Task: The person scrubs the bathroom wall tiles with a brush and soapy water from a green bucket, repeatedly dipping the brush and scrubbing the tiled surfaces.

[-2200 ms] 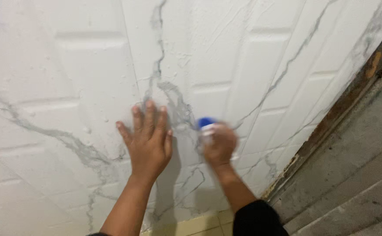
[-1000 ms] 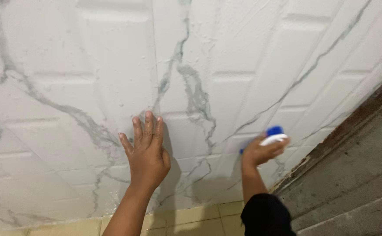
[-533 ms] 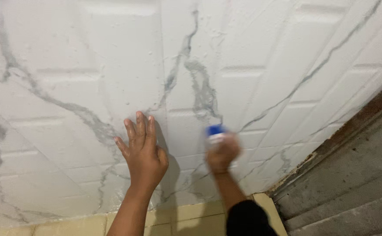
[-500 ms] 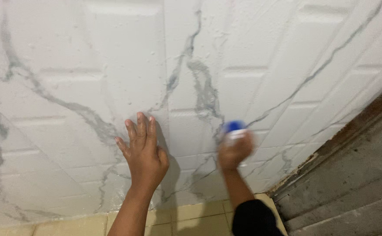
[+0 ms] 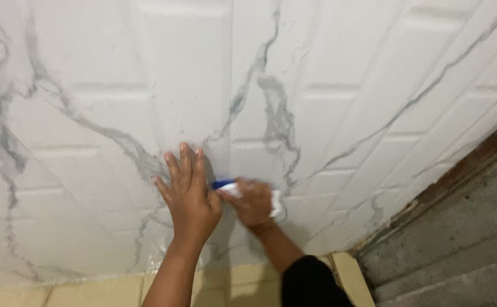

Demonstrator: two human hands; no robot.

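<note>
yellow tiles [image 5: 106,293] run along the wall's bottom edge. a bare grey concrete wall [image 5: 458,239] fills the lower right corner. between it and the panelled wall's right edge runs a rough brown strip [image 5: 458,170], slanting up toward the right.

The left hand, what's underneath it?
The left hand lies flat on the white marble-look wall panel, grey veins running beneath it. The patch under the palm is hidden. The right hand holds a blue-and-white tool alongside.

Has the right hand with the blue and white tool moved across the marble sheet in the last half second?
Yes. The right hand with the blue and white tool has slid leftward toward the flat left hand, away from the bare grey wall.
</note>
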